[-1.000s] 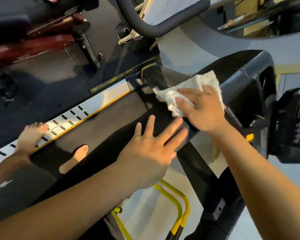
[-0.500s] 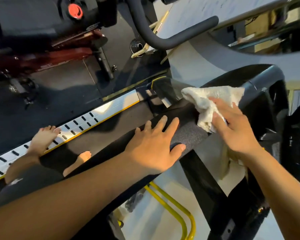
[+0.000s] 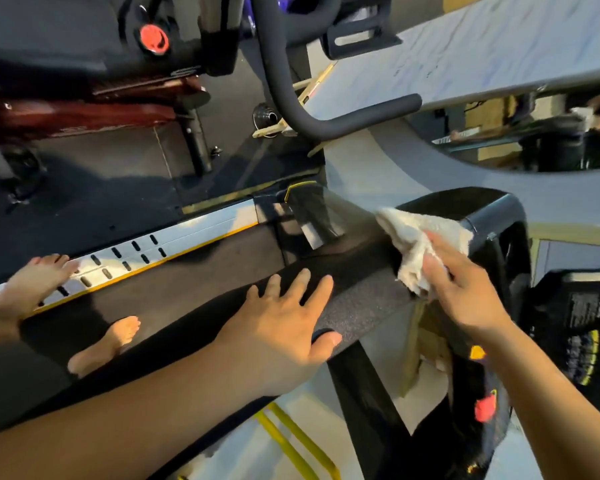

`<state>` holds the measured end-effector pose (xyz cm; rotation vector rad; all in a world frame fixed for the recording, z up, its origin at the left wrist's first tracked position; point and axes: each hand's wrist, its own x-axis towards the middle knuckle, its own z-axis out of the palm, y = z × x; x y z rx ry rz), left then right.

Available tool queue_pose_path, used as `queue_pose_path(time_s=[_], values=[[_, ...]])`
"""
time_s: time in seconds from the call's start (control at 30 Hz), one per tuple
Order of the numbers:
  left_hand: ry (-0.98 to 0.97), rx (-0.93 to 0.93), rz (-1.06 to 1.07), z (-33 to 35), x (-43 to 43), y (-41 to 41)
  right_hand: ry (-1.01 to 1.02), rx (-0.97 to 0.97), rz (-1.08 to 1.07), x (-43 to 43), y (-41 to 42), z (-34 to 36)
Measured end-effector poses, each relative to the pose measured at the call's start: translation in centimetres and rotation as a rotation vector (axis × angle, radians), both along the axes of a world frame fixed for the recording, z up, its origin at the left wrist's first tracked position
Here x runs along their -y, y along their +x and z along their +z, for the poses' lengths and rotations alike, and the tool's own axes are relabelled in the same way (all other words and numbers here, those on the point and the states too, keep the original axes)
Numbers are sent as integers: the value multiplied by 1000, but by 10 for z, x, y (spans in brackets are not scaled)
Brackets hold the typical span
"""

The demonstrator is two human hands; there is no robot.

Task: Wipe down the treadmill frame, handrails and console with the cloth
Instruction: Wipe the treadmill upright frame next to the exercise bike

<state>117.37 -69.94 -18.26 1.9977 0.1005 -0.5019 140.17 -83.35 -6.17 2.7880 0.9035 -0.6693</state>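
A black foam-covered handrail [image 3: 361, 299] runs from lower left up toward the treadmill's glossy black console arm [image 3: 465, 206]. My left hand [image 3: 284, 327] lies flat on this rail, fingers spread and thumb hooked under its near edge. My right hand [image 3: 465, 289] holds a crumpled white cloth [image 3: 413, 240] against the spot where the rail meets the console arm. The cloth bunches under my fingers. The second handrail [image 3: 312, 116] curves across the top centre. The treadmill belt [image 3: 194, 282] and its silver side rail [image 3: 174, 237] lie below, with my bare feet on them.
A dark red and black machine [image 3: 84, 109] with a red knob [image 3: 153, 39] stands at upper left on black floor mats. A yellow tube frame [image 3: 291, 441] shows below the rail. A black panel with yellow markings [image 3: 582, 341] sits at far right.
My right hand and the cloth have slid along the rail toward the console arm. My left hand has stayed flat on the rail. The camera has tilted up a little.
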Motion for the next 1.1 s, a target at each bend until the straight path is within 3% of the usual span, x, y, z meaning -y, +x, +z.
queue_pose_path(time_s=[0.07,0.17,0.23,0.3,0.4,0.6,0.8,0.87,0.97,1.1], values=[[-26,-1,-6,1,-3,-4,-89,103,-77,-5,26,-14],[-29,-3,3,-5,-1,-4,-292,197,97,-27,10,-55],[-12,0,6,-8,3,-1,-206,157,227,-40,-28,-60],[-12,-7,11,-8,4,0,-100,0,275,-37,-58,-42],[-51,-15,4,-5,0,-2,-37,-57,268,-13,-35,-16],[-72,21,13,-6,-1,-4,-364,182,202,-26,28,-49],[-86,-45,-19,-3,-5,4,-210,-55,399,-16,0,-28],[-87,-63,-29,-1,-7,5,-227,-11,490,-10,16,-21],[-86,-73,-35,-1,-8,5,-311,79,447,-13,44,-26],[-98,-51,-41,-3,-8,2,-335,40,453,-32,16,-43]])
